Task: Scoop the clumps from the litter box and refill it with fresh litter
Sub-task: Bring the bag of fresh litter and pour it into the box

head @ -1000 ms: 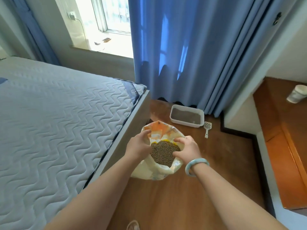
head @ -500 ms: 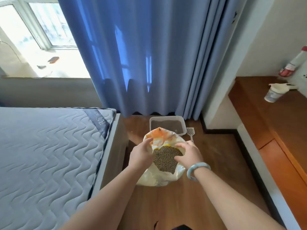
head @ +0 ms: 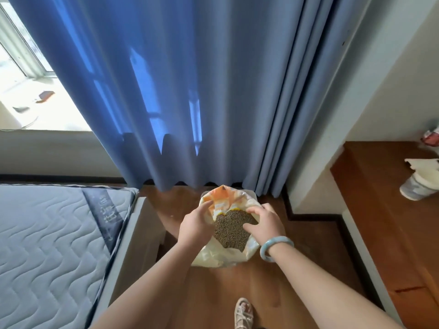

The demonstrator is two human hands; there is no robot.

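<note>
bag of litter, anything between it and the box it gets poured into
Nothing visible does. The left hand and right hand grip the mouth of the bag. The rim of the box shows right behind the bag, which hides the rest.

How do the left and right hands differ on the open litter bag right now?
The left hand grips the left rim of the cream-and-orange plastic litter bag; the right hand grips its right rim. The right wrist wears a pale blue-green bangle; the left wrist is bare. The right hand's thumb lies across the brown litter granules; the left hand shows mainly its back. Both curl round the bag's open mouth.
</note>
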